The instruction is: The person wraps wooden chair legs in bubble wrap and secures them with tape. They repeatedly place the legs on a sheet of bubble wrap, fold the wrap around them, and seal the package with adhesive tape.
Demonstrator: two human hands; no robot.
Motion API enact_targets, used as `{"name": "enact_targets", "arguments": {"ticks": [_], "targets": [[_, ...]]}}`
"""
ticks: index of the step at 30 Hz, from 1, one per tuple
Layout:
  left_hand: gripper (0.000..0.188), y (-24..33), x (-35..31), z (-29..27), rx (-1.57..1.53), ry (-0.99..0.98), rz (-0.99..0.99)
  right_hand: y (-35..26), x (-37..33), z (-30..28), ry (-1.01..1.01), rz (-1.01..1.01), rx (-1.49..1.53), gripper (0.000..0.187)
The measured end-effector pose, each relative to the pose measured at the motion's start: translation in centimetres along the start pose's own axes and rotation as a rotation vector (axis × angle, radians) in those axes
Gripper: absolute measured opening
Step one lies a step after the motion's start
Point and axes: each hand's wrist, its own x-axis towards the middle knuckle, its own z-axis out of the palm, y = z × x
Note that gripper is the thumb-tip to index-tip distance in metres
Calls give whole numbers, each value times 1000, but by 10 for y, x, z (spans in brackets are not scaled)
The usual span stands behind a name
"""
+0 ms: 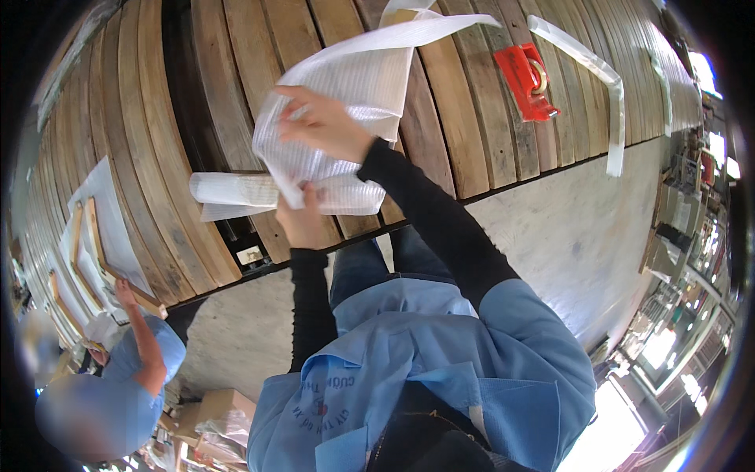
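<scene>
A white foam wrapping sheet (346, 79) lies folded over a pale, flat item on the slatted wooden table, and little of that item shows. My left hand (301, 222) is at the near edge of the sheet, fingers closed on a fold of it. Just above the sheet is my right hand (326, 126), blurred by motion, its fingers apart and nothing visible in them. To the left of my left hand, a foam-covered end (233, 191) sticks out over the slats.
A red tape dispenser (525, 82) with a roll of tape sits to the right on the table (452, 102). Beyond it a foam strip (586, 59) hangs over the near edge. At far left a co-worker (141, 354) handles wooden frame pieces (94, 236). Cardboard boxes (224, 413) stand behind.
</scene>
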Motion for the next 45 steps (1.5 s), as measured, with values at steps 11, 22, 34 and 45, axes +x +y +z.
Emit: {"name": "enact_targets", "arguments": {"ticks": [11,22,34,45], "targets": [[33,-16,17,-36,144,138,-99,133,119,-295,669,-539,-1145,79],[38,-38,14,-31,319,493,-257,64,318,-355,-90,118,-507,28],[67,61,8,95,953,629,446,99,-54,-201,415,357,70,24],[97,15,94,173,684,-401,-15,152,-72,-130,437,285,25,42]]}}
